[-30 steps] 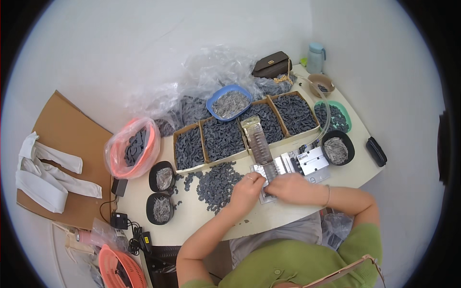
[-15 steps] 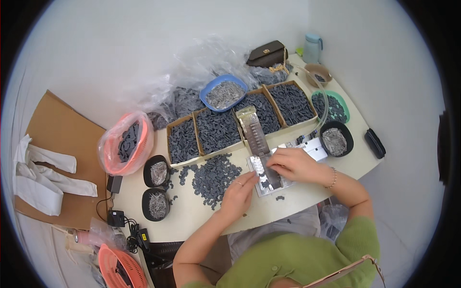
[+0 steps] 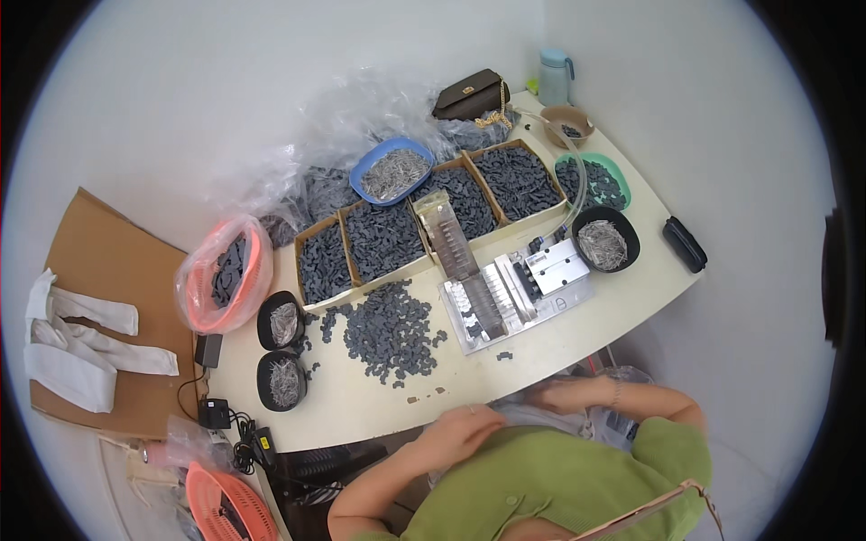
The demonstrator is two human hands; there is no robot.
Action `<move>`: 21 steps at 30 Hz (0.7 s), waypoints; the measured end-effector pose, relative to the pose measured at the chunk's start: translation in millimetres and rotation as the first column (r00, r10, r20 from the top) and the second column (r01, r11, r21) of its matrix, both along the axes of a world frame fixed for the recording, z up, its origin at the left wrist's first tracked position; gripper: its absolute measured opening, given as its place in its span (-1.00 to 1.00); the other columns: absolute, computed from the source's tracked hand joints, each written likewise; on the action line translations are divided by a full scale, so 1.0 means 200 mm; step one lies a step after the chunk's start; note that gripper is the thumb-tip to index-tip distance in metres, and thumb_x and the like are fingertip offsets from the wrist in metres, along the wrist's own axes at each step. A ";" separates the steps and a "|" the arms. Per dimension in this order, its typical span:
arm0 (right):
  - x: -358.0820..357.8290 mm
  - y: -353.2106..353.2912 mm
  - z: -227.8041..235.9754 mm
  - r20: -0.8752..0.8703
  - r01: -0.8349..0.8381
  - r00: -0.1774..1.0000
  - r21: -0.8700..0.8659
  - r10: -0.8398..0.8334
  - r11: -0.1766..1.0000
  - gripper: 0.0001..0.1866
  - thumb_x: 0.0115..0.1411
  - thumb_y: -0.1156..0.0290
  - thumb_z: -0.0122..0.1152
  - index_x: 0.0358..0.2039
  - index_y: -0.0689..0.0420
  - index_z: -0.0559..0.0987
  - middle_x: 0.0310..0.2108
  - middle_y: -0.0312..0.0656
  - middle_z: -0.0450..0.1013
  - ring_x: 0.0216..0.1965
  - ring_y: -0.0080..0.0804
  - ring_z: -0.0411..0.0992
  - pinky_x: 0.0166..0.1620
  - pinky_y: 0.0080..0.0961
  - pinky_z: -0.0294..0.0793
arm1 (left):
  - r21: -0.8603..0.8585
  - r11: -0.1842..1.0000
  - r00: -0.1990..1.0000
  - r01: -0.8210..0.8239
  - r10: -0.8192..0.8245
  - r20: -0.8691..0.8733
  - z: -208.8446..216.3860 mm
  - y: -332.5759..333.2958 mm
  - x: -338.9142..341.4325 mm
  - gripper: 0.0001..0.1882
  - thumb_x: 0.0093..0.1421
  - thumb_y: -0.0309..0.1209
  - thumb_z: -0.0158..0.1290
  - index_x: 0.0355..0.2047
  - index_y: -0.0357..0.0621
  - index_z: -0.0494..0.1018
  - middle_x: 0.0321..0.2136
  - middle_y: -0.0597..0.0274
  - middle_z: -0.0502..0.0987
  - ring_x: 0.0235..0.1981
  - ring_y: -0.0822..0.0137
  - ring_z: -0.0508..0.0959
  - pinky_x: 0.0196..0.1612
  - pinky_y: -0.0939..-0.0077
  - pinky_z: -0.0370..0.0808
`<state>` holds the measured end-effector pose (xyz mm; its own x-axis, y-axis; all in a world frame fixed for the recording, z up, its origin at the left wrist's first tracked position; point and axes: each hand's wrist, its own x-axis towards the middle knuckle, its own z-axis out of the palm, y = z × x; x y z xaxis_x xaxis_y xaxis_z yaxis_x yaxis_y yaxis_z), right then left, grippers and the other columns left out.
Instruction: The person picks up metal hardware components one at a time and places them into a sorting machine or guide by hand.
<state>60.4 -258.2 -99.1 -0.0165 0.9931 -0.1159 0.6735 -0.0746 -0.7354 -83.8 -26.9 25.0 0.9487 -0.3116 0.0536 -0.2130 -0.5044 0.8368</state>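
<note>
The jig (image 3: 510, 293) sits on the table (image 3: 564, 341), towards the seated person's right, untouched by either hand; directions here run from it as seen in view, twelve being straight up. A see-through toothed strip (image 3: 456, 248) lies aslant over its left part, its far end pointing to eleven.

The left hand (image 3: 465, 431) is between six and seven, near the table's edge against the green top (image 3: 541, 469). Its fingers are loosely bent and together, the back uppermost; whether they grasp anything cannot be told. The right hand (image 3: 566, 395) is at five, just off the table's edge beside clear plastic (image 3: 629, 373). Its fingers are partly hidden, so its grip cannot be told either.

One dark part (image 3: 504, 356) lies near the jig at six, and a heap (image 3: 392, 334) of similar parts spreads between eight and nine. Open boxes (image 3: 390, 278) full of grey parts run from nine round to twelve. A black bowl (image 3: 634, 243) of metal pins stands close by at two, a green tray (image 3: 622, 176) of parts at one, and a blue tray (image 3: 358, 185) of pins between ten and eleven.
</note>
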 end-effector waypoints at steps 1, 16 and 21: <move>0.00 0.09 -0.10 0.045 0.092 0.994 0.083 -0.096 0.992 -0.66 0.23 0.42 -0.04 0.00 0.22 0.42 -0.06 0.10 0.41 0.01 0.00 0.37 0.08 -0.25 0.34 | 0.048 0.996 0.995 -0.071 0.067 0.069 -0.01 0.00 0.01 -0.84 0.13 -0.51 0.08 -0.25 -0.19 0.51 -0.38 0.07 0.52 -0.32 0.06 0.53 -0.25 0.30 0.49; 0.06 0.81 -0.44 0.313 0.362 0.839 0.289 -0.445 0.886 -0.65 0.22 0.37 -0.02 0.00 0.19 0.42 -0.06 0.11 0.41 -0.01 0.00 0.40 0.04 -0.23 0.38 | 0.308 0.847 0.839 -0.434 0.256 0.480 -0.18 -0.12 0.32 -0.86 0.02 -0.60 0.11 -0.36 -0.26 0.47 -0.38 0.09 0.47 -0.32 0.08 0.50 -0.28 0.31 0.46; 0.07 0.86 -0.47 0.322 0.356 0.836 0.298 -0.444 0.886 -0.66 0.23 0.37 -0.02 0.00 0.18 0.42 -0.07 0.10 0.42 -0.02 -0.01 0.41 0.02 -0.23 0.39 | 0.096 0.815 0.746 -0.572 0.467 0.475 -0.10 0.04 0.32 -0.89 0.04 -0.60 0.09 -0.39 -0.19 0.45 -0.44 0.10 0.46 -0.39 0.07 0.50 -0.33 0.28 0.46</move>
<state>73.8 -85.5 -193.0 0.3881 0.9025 0.1867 0.8436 -0.2664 -0.4662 -20.4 -18.4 4.5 0.8673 0.1709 0.4675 -0.1568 -0.7976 0.5824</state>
